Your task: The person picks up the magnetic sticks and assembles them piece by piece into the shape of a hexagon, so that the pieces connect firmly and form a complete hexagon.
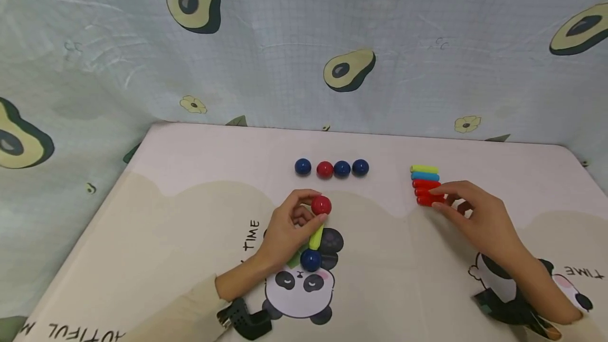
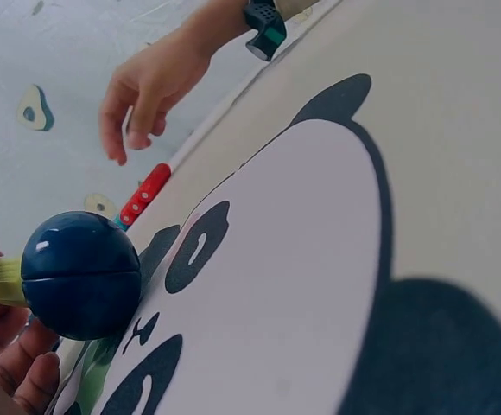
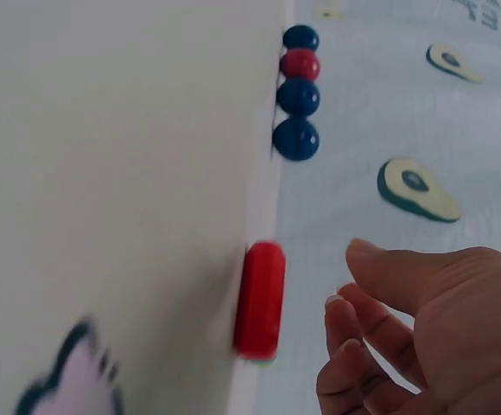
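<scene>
Just below centre frame, the left hand (image 1: 291,228) pinches a red ball (image 1: 321,205), seemingly steadying the yellow-green stick (image 1: 315,239) and blue ball (image 1: 311,260) beneath. At centre right, the right hand (image 1: 482,216), its grip apart, hovers by red sticks (image 1: 420,192), lined up perhaps for easy picking.

Lime stick (image 1: 315,238) separates red ball (image 1: 321,205) from blue ball (image 1: 311,260) (red sticks (image 1: 424,201) apart).

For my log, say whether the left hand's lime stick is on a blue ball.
On, it appears: the lime stick meets the blue ball with no gap in the left wrist view.
</scene>
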The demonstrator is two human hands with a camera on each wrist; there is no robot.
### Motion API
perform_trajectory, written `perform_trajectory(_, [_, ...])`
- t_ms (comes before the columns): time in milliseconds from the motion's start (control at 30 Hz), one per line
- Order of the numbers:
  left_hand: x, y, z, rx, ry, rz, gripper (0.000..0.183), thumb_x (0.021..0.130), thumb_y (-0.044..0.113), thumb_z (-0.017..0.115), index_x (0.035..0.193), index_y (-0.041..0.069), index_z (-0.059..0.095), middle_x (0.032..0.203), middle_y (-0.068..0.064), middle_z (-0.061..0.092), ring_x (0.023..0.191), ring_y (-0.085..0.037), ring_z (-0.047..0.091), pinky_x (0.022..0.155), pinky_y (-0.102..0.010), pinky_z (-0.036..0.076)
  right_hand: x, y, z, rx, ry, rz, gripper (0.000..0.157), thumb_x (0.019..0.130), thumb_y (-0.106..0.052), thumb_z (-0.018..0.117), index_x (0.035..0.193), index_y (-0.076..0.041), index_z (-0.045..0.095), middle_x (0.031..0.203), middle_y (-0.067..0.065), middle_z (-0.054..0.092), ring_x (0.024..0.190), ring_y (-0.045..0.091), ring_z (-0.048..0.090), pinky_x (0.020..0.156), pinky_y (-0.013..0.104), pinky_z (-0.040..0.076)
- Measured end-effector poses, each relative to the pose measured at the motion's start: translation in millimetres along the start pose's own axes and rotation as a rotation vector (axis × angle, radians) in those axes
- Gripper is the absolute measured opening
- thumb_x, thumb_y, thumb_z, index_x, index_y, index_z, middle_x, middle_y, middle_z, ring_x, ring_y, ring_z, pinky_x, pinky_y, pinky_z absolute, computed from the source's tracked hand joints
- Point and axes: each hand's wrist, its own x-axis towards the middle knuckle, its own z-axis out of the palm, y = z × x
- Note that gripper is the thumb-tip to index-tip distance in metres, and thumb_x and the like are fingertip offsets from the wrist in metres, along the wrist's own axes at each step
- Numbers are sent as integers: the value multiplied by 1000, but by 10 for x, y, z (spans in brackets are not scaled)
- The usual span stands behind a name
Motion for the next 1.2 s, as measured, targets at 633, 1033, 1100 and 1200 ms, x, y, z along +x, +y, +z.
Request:
perform_trajectory(633, [4, 6, -1, 12, 14, 44, 40, 89, 9, 68, 127, 13, 57, 97, -5, 56, 70, -19, 54, 61, -19, 46, -153, 261, 14, -23, -39, 9, 42, 67, 7, 82, 101, -15, 70, 94, -4, 61, 74, 0, 47, 58, 10, 41])
perform_trajectory(1033, [4, 2, -4, 29, 10, 46, 40, 89, 10, 68, 127, 11, 57, 97, -5, 57, 70, -21, 54, 62, -20, 46, -178, 290, 57, -24, -55, 66, 35, 72, 2, 80, 100, -15, 67, 81, -3, 61, 64, 3, 54, 59, 9, 44])
perform_trajectory(1100, [6, 1, -1, 30, 9, 48, 40, 89, 11, 68, 127, 12, 57, 97, -4, 57, 70, -21, 54, 62, -20, 47, -179, 288, 69, -15, -47, 80, 33, 73, 2, 79, 98, -14, 67, 81, -2, 61, 62, 5, 55, 60, 9, 44])
perform_trajectory(1200, [5, 3, -8, 33, 10, 52, 40, 89, 10, 68, 127, 13, 57, 97, -4, 57, 70, -21, 54, 62, -21, 47, -172, 278, 92, -9, -36, 99, 30, 75, 2, 78, 98, -13, 66, 83, -1, 63, 63, 4, 56, 61, 8, 44])
